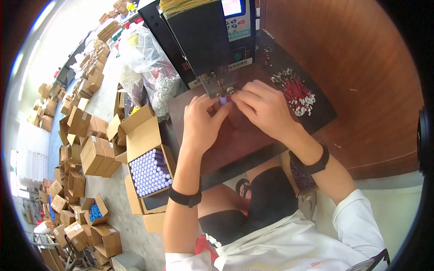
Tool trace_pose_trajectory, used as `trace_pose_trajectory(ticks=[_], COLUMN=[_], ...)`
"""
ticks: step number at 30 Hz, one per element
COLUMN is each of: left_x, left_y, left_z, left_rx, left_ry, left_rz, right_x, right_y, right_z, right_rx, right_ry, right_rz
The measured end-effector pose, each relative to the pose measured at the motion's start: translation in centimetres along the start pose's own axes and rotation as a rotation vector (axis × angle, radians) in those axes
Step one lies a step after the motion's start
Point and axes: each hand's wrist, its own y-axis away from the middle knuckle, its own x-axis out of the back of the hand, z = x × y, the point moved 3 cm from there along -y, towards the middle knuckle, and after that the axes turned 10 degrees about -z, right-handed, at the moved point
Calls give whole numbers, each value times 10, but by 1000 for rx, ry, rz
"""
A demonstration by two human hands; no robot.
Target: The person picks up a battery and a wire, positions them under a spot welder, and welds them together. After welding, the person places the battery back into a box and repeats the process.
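My left hand (201, 119) is closed, with thumb and fingers pinching a small purple cylindrical battery cell (223, 100). The cell is held right under the electrodes (220, 83) of a black spot welder (199, 40). From the other side my right hand (264, 106) meets it, fingertips pinched at the cell's end on what looks like a thin red wire, mostly hidden by the fingers. To the right of that hand lies a pile of red wire leads with white connectors (296, 92) on the dark worktop.
An open carton (143, 131) at my left holds rows of purple cells (149, 174). Behind it stand clear plastic bags of white parts (165, 92). A brown wooden panel (361, 81) closes off the right side. Many cardboard boxes (97, 156) cover the floor at left.
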Motion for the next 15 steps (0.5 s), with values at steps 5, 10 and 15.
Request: trace_pose_trajectory(ticks=[5, 10, 15], left_x=[-1, 1, 0], left_y=[-1, -1, 0], left_z=[0, 2, -1], left_rx=[2, 7, 9], left_ry=[21, 14, 31], left_rz=[-2, -7, -2], right_x=[0, -1, -1], right_y=[0, 0, 0], right_z=[1, 0, 0], right_rx=[-2, -7, -11], right_ry=[-4, -4, -3], right_rz=[9, 12, 8])
